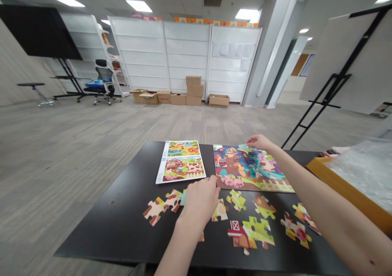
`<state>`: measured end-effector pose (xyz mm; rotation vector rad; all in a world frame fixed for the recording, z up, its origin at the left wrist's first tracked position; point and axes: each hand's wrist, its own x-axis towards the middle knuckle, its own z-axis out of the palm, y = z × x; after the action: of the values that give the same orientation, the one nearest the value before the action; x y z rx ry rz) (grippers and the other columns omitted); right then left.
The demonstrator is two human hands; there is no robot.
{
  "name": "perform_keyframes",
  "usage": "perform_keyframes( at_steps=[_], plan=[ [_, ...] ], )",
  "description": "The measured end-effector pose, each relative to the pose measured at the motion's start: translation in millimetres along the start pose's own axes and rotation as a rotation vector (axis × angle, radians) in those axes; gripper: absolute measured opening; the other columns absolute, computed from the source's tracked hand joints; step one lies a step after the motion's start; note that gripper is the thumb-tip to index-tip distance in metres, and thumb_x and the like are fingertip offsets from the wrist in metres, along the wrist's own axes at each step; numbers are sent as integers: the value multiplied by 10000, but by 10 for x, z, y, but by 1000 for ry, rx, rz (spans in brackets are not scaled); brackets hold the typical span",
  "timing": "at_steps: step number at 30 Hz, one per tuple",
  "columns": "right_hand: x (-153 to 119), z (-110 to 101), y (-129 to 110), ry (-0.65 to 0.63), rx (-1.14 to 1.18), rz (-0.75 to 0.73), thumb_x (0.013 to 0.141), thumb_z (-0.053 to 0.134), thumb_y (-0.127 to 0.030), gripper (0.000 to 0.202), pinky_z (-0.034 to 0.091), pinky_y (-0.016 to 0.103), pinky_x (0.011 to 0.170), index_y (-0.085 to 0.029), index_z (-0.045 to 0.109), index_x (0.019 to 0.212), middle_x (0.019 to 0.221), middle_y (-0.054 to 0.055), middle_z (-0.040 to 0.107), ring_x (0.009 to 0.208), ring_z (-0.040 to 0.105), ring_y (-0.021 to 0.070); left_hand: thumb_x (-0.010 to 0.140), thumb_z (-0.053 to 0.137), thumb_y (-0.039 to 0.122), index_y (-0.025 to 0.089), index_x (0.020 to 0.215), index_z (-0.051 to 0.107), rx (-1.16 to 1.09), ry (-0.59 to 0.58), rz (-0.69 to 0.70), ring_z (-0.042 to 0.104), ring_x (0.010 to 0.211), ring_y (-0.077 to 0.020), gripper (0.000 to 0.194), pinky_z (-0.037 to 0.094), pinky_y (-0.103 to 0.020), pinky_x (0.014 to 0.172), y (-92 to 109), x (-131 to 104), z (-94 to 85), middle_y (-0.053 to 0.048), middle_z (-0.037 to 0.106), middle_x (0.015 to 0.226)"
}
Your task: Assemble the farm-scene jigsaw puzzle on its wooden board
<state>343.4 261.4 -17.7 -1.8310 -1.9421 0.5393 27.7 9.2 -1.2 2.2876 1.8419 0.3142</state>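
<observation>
My right hand (259, 141) pinches a pale green puzzle piece (244, 148) over the top edge of the colourful puzzle board (232, 181). Closer to me, my left hand (203, 192) has its fingers bent together at the board's lower left corner; whatever they may hold is hidden. Loose pieces lie on the black table around it: a cow-patterned piece (154, 210) at the left, a green piece (237, 199) below the board, joined red and green pieces (251, 233) near the front, and a pink-and-brown piece (296, 229) at the right.
A printed picture sheet (183, 161) lies left of the board on the black table (122, 227). At the right stands a yellow box (346, 190) with clear plastic wrap (364, 170). Beyond the table are a whiteboard stand (333, 84), cardboard boxes (194, 90) and an office chair (103, 82).
</observation>
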Motion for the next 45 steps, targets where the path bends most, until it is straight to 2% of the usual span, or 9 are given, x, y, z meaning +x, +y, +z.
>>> perform_keyframes(
  at_steps=[8,12,16,21,31,37,45],
  plan=[
    [-1,-41,43,-18,-212,-45,680,739,-232,104,547,273,740,-193,783,767,806,49,791,804,734,232,966,523,292,233,1105,614,-32,16,14,735,901,-267,177,525,-353,739,0,-14,-11,-47,761,974],
    [-85,-36,8,-70,-240,-129,708,744,-337,176,549,279,748,-216,797,824,843,41,796,818,731,233,972,494,285,227,1056,622,-32,18,27,734,886,-267,164,523,-352,729,22,-1,-12,-46,759,958],
    [-162,19,-39,-132,-270,-241,652,796,-428,346,560,298,757,-231,799,936,954,51,798,879,730,255,980,474,288,232,1035,619,-38,25,40,731,884,-258,165,523,-348,735,41,8,-23,-47,756,960],
    [-150,53,-69,-171,-279,-257,649,793,-398,397,563,316,815,-228,788,1007,1013,62,788,941,725,265,986,468,288,242,1055,618,-33,7,47,733,892,-248,171,524,-342,745,55,0,-38,-41,758,980],
    [1,94,5,-161,-275,-275,664,781,-392,355,560,327,825,-203,787,963,971,77,793,929,728,273,988,470,290,240,1055,624,-17,13,46,738,871,-255,175,530,-342,732,54,0,-67,-42,759,962],
    [25,90,-44,-182,-240,-299,644,784,-348,308,565,333,830,-212,793,919,947,66,797,913,733,277,993,461,284,239,1072,630,-29,13,46,732,886,-248,192,524,-333,755,44,-2,-64,-50,753,970],
    [19,97,-107,-211,-254,-296,646,757,-292,317,566,325,852,-215,795,951,978,58,794,943,728,269,993,455,255,234,1087,626,-20,-8,80,733,889,-254,196,528,-342,743,67,-2,-75,-51,750,986]
  ],
)
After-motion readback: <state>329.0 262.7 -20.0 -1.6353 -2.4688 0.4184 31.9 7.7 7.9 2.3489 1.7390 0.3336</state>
